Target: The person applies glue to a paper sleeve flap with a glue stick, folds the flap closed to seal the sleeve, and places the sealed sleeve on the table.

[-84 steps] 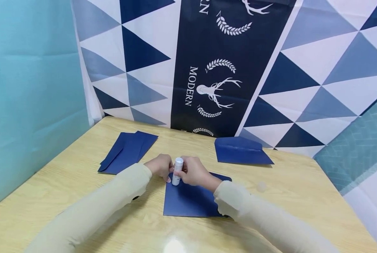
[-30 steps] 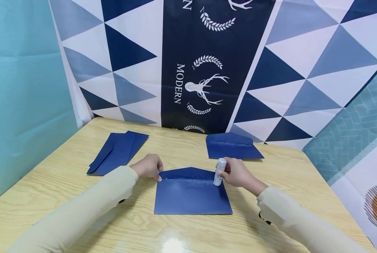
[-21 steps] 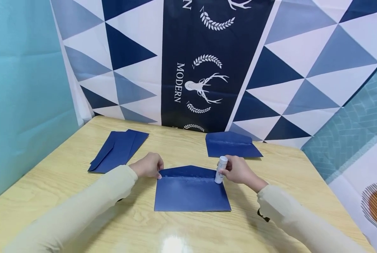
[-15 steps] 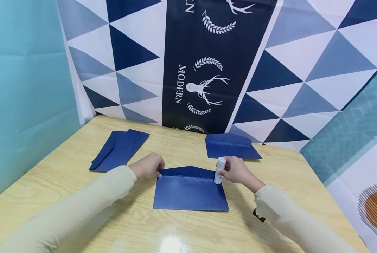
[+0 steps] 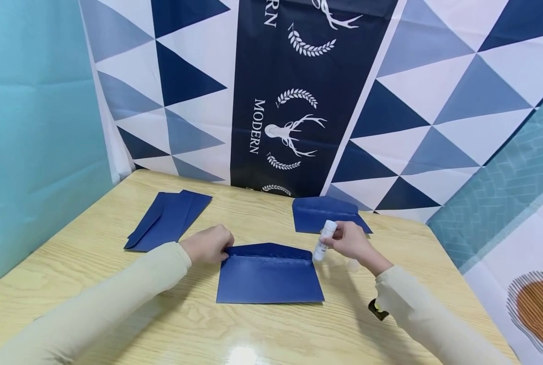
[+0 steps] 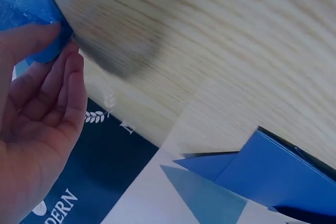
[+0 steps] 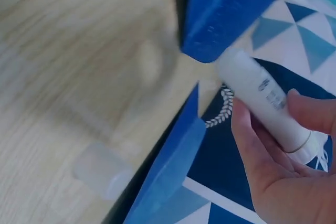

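Observation:
A dark blue envelope (image 5: pixel 270 279) lies in front of me, its flap (image 5: pixel 269 250) unfolded away from me with whitish glue smears along the fold. At the flap's left corner, my left hand (image 5: pixel 207 244) pinches the paper between thumb and fingers; the left wrist view shows the thumb on top. My right hand (image 5: pixel 351 242) grips a white glue stick (image 5: pixel 325 241), tilted, beside the flap's right corner. In the right wrist view the glue stick's (image 7: pixel 265 100) lower end is close to the envelope's corner (image 7: pixel 220 19); whether they touch, I cannot tell.
A translucent cap (image 7: pixel 102 170) stands on the wooden table (image 5: pixel 162 319) right of the glue stick. Another blue envelope (image 5: pixel 319 218) with its flap unfolded lies at the back right. Several blue envelopes (image 5: pixel 168 220) overlap at the back left. A patterned cloth (image 5: pixel 189 101) hangs behind the table.
My right hand has moved the glue stick rightward from the flap's left end past its right corner, and tilted it. The left hand keeps its pinch on the left corner.

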`<move>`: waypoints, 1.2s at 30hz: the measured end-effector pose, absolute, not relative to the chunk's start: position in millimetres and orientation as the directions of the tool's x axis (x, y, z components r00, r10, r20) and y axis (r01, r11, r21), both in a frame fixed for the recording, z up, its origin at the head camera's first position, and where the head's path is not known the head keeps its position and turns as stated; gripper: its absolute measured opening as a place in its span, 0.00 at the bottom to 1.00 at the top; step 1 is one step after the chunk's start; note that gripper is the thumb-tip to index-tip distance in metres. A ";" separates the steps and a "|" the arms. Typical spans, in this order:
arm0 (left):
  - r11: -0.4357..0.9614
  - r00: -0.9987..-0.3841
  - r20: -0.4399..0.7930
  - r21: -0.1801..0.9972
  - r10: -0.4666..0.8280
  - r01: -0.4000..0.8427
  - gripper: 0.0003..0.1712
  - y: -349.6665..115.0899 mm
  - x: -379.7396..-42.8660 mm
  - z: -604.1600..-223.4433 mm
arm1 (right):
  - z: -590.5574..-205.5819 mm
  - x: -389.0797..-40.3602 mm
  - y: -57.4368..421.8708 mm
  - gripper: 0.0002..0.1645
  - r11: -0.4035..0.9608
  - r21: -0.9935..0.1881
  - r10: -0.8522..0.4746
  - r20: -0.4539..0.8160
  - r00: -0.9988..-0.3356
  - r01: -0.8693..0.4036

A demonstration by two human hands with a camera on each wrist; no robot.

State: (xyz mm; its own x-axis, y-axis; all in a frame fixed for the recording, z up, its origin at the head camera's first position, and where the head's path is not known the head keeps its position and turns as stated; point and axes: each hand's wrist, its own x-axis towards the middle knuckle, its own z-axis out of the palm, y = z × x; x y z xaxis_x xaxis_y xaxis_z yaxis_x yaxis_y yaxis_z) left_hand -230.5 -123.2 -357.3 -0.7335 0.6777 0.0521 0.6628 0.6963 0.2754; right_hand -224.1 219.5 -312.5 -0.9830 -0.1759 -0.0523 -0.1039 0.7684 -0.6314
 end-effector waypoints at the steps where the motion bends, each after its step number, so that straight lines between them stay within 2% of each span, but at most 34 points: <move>1: 0.689 -0.727 0.055 0.276 0.684 0.670 0.09 -123.6 -231.9 -356.6 | -310.4 -226.0 220.2 0.21 0.730 -0.681 -0.172 -0.090 -0.981 -0.066; 6: 0.692 -0.733 0.016 0.316 0.680 0.649 0.05 -122.2 -238.2 -350.2 | -303.7 -231.2 222.8 0.29 0.457 -0.880 -0.233 -0.261 -0.937 0.131; 12: 0.722 -0.752 -0.060 0.338 0.656 0.603 0.06 -119.1 -243.0 -345.9 | -301.9 -226.6 218.9 0.34 0.194 -0.945 -0.365 -0.317 -0.875 0.262; 18: 0.743 -0.771 -0.089 0.357 0.631 0.567 0.07 -117.4 -244.7 -348.3 | -296.6 -219.6 206.8 0.36 0.151 -0.950 -0.425 -0.313 -0.850 0.274; 23: 0.750 -0.784 -0.073 0.360 0.616 0.555 0.05 -113.5 -246.2 -347.9 | -289.5 -220.5 200.4 0.38 0.106 -0.946 -0.411 -0.321 -0.853 0.305; 27: 0.730 -0.776 -0.016 0.351 0.631 0.587 0.05 -104.6 -247.6 -349.8 | -288.2 -223.8 196.9 0.41 0.046 -0.932 -0.381 -0.348 -0.857 0.358; 33: 0.677 -0.726 0.115 0.287 0.678 0.678 0.08 -88.9 -248.7 -355.2 | -296.1 -228.7 194.2 0.32 -0.006 -0.897 -0.371 -0.408 -0.834 0.442; 36: 0.662 -0.698 0.176 0.222 0.694 0.715 0.08 -84.3 -247.1 -357.0 | -300.4 -230.3 194.7 0.32 -0.015 -0.894 -0.377 -0.409 -0.831 0.447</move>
